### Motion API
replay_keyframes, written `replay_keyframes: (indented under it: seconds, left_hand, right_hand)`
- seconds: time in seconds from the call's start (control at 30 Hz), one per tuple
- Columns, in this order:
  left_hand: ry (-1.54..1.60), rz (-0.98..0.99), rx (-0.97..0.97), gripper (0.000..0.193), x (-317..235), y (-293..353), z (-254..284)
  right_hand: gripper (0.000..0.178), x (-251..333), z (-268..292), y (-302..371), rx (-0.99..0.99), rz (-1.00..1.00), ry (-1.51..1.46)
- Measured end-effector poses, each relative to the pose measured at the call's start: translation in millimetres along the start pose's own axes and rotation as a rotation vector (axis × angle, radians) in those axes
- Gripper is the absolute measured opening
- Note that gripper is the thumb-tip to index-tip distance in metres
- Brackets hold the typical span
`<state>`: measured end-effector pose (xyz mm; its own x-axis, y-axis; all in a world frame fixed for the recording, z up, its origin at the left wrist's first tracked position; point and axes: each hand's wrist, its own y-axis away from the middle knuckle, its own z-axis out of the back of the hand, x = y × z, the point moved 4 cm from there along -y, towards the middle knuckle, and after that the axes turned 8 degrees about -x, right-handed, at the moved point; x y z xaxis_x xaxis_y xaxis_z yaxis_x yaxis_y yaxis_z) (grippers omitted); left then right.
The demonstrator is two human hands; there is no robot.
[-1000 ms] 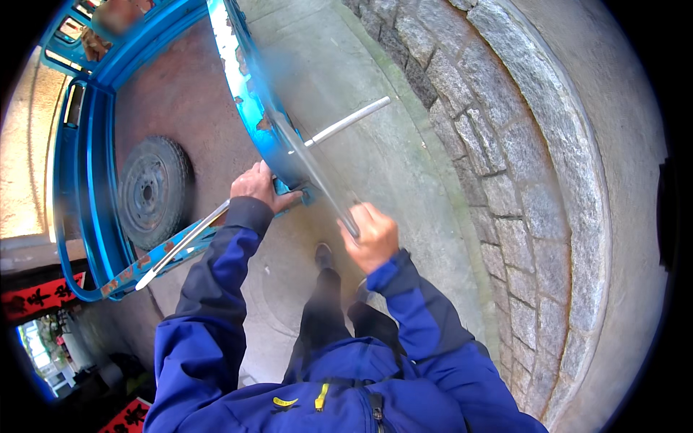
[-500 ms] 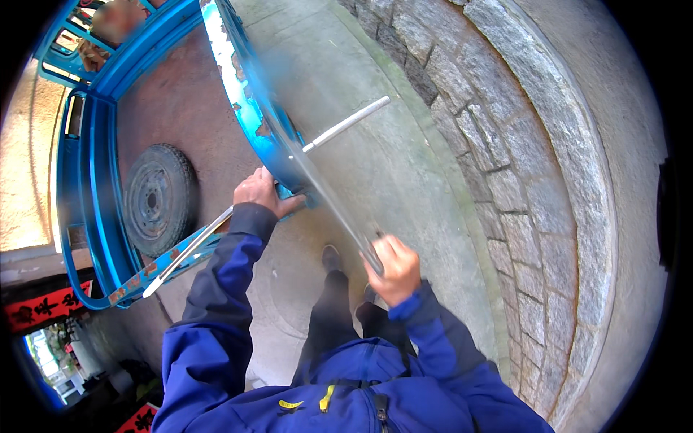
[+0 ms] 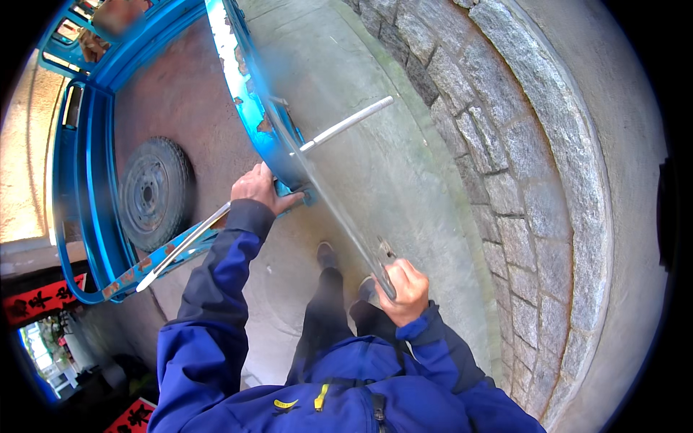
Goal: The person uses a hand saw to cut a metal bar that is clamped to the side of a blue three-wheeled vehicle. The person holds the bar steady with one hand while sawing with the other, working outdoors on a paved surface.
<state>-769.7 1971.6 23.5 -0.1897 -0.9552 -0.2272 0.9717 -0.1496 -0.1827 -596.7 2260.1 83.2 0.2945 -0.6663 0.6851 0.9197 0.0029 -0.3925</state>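
A long thin white pipe (image 3: pixel 346 126) lies across the corner of a blue metal cargo bed (image 3: pixel 249 108), one end over the concrete and the other over the bed's near rail. My left hand (image 3: pixel 256 186) is closed over the pipe at that corner, its thumb stretched along the blue metal; the grip beneath is hidden. What looks like a hacksaw (image 3: pixel 336 206), long and grey, crosses the pipe just beyond my left hand. My right hand (image 3: pixel 406 290) is wrapped round the near end of the saw, close to my body. Motion blurs the saw, so its blade is not distinct.
A spare wheel (image 3: pixel 155 193) with a black tyre rests on the rusty bed floor (image 3: pixel 180 94). Along the right runs a stone-block wall (image 3: pixel 520 187). My shoes (image 3: pixel 327 256) stand on the concrete ground. Red paper strips with dark writing (image 3: pixel 43 299) are at lower left.
My right hand has drawn back toward my body, down and slightly right, pulling the saw with it. My left hand and the pipe stay nearly in place; the view has shifted slightly.
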Motion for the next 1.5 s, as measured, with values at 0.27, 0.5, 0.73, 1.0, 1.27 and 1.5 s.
replay_keyframes:
  seconds: [0.27, 0.5, 0.73, 1.0, 1.27, 1.5]
  left_hand:
    - [0.019, 0.005, 0.012, 0.077, -8, -5, -3]
    - [0.034, -0.013, -0.013, 0.077, -4, -2, 4]
    - [0.007, -0.005, 0.003, 0.078, -2, -3, -1]
    - [-0.007, 0.010, 0.018, 0.077, 1, -1, 1]
    - [0.001, -0.007, 0.017, 0.076, 0, -1, -1]
    - [0.012, 0.002, 0.019, 0.073, -4, -4, -2]
  right_hand:
    - [0.023, -9, -67, -92, -0.004, 0.044, -0.044]
    - [0.023, -5, -7, 3, -0.033, -0.020, -0.034]
    - [0.028, -15, -55, -63, 0.006, 0.041, -0.062]
    - [0.023, -11, -34, -24, -0.064, 0.054, -0.067]
    - [0.028, -12, -51, -48, -0.003, 0.008, -0.056]
    - [0.023, -10, -67, -60, -0.071, 0.039, -0.088]
